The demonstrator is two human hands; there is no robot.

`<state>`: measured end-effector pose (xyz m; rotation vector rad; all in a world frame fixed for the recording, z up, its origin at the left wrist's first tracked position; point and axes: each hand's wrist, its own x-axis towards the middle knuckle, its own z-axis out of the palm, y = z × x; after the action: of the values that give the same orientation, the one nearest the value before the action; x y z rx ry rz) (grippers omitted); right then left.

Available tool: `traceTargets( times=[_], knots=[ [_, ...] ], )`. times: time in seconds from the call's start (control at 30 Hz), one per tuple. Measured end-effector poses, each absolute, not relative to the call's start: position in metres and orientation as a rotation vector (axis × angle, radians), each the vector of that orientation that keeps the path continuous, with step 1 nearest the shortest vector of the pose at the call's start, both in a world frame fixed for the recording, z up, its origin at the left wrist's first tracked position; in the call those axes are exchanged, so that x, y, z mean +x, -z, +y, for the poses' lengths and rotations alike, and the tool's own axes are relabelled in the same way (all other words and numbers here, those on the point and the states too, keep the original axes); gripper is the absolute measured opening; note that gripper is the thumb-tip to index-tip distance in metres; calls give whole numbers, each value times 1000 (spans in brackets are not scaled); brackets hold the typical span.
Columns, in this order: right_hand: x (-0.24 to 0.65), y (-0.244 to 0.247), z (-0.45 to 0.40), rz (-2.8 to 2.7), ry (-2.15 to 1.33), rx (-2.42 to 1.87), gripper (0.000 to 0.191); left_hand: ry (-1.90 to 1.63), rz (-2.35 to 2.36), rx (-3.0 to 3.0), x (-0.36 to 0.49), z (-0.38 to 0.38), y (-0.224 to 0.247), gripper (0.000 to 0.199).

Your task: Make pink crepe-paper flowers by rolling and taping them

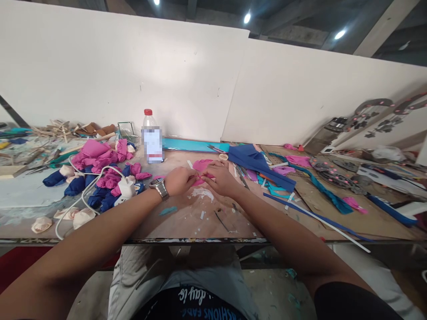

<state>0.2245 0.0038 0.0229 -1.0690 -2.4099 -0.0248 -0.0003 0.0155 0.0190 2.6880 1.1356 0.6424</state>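
Note:
At the middle of the table, a piece of bright pink fabric (202,165) is pinched between my two hands. My left hand (181,180), with a metal watch on the wrist, has its thumb and fingers closed on the near left part of it. From the other side, my right hand (218,178) grips the same fabric, fingers bent over it. The fingertips of both hands almost meet, and they hide part of the pink piece. A flat tan ring (223,156), perhaps a roll of tape, lies just beyond my right hand.
To the left lie bunched pink fabric pieces (98,155), navy ones and a white charger (126,187) with its cable. A red-capped bottle (148,119) stands behind a phone (152,144). Blue fabric (256,164), strips and scraps spread rightward. A white wall (187,75) closes the back.

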Motion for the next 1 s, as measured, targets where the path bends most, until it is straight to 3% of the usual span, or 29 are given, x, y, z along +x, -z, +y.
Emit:
traceTargets(
  times=[0.63,1.0],
  knots=[
    [227,-24,3,-2415,-26,-1050,27,-446,765,2103,-4,19,-22,32],
    [226,-21,4,-2463,-56,-947,26,-418,827,2345,-5,23,-23,37]
  ],
)
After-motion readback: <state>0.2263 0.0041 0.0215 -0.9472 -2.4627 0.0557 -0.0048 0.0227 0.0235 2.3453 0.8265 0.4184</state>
